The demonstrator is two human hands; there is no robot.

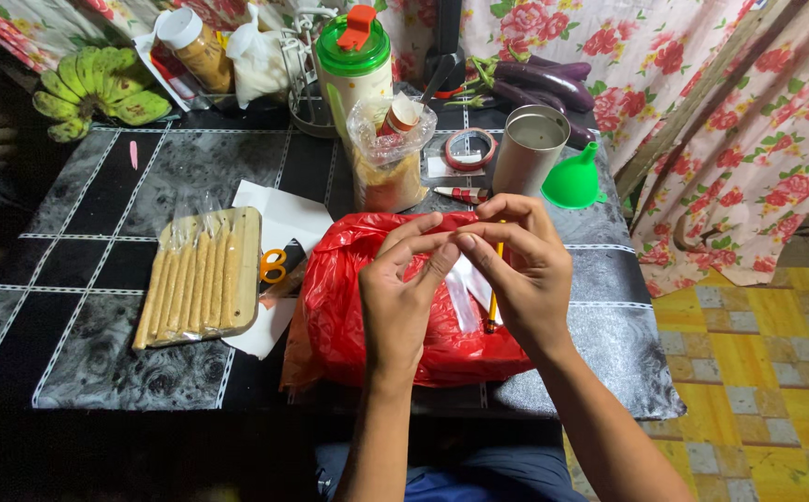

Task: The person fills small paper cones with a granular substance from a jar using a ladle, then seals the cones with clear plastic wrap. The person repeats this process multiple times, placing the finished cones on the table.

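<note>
Pinching a thin clear plastic sleeve [467, 284] between fingertips, left hand [402, 297] and right hand [525, 270] meet above a red bag [348, 307]. Left: tray [254, 270] of filled sticks [195, 279]. Far: metal cup [527, 149], green funnel [573, 178]

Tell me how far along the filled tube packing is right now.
Done: a row of filled, tan plastic tubes lies on the tray. In hand: left hand and right hand pinch a thin clear plastic sleeve over the red plastic bag. Left: tan mix remains in the clear bag; green funnel sits idle.
</note>
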